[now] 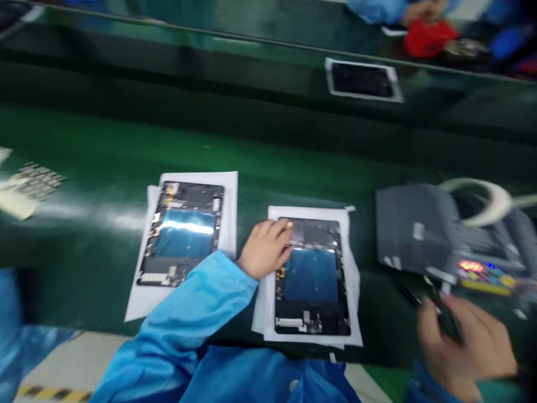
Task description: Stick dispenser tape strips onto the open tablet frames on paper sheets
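Note:
My left hand [268, 249] rests on the upper left corner of an opened tablet [311, 275], its fingers and thumb apart. That tablet shows a dark frame, a shiny blue panel in the middle and small circuit parts along its edges. White sheets [354, 313] lie under it. To the left, a second opened tablet [184, 232] of the same look lies on white paper [229, 224], partly behind my sleeve. At the lower right, my right hand [465, 336] is closed around a slim black tool [451, 324]. Motion blur hides the tool's exact kind.
A grey tape dispenser [413, 229] with a pale tape roll [499, 204] and lit display stands on the right. Sheets with dark labels [39, 182] lie far left. Across a raised ledge, another dark tablet [361, 80] lies near a co-worker's hands [423, 11] and a red object [430, 38].

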Available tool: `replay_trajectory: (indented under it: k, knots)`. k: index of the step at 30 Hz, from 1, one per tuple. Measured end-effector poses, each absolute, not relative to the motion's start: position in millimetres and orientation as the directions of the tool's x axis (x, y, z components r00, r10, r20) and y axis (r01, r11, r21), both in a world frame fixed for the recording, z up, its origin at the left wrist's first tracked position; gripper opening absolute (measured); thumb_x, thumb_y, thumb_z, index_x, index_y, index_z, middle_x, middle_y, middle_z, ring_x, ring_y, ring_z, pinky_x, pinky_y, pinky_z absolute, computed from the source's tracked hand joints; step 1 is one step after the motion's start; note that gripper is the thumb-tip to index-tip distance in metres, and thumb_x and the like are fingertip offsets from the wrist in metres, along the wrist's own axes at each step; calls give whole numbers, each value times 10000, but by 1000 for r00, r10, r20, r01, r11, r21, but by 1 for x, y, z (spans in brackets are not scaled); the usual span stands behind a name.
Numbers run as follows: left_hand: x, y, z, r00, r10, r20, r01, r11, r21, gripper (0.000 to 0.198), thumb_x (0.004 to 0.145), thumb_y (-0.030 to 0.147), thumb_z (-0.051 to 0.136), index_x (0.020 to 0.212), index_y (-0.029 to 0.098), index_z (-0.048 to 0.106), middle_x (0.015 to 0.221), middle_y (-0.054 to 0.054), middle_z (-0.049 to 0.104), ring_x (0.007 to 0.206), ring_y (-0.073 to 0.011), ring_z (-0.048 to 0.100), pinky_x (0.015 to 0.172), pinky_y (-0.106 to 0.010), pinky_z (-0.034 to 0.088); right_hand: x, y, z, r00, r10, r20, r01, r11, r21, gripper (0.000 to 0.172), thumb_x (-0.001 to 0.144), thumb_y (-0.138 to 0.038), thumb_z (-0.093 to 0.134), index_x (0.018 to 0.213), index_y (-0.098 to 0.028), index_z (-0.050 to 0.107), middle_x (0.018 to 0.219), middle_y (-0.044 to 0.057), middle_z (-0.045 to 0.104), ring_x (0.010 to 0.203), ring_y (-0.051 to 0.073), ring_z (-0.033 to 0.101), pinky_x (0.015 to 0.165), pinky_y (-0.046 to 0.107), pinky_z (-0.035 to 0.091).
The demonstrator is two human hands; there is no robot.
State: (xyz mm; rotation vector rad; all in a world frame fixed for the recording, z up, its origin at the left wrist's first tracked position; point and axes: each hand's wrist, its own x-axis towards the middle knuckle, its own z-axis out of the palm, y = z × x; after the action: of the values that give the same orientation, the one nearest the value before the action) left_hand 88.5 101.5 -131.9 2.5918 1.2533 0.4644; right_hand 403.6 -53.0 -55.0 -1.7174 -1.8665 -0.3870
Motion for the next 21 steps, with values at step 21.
replay_trajectory:
  k: [21]
  knots:
    - [78, 114, -103, 593, 748, 298, 678, -663, 318, 313, 994, 298, 503, 1239, 149, 628, 1327, -159, 610, 1160, -318, 544, 991, -488, 505, 429, -44, -82, -123, 789, 603, 986, 165, -14, 283, 744, -100, 797, 985, -209, 694, 925, 65, 711, 829, 212, 659, 722, 365, 520]
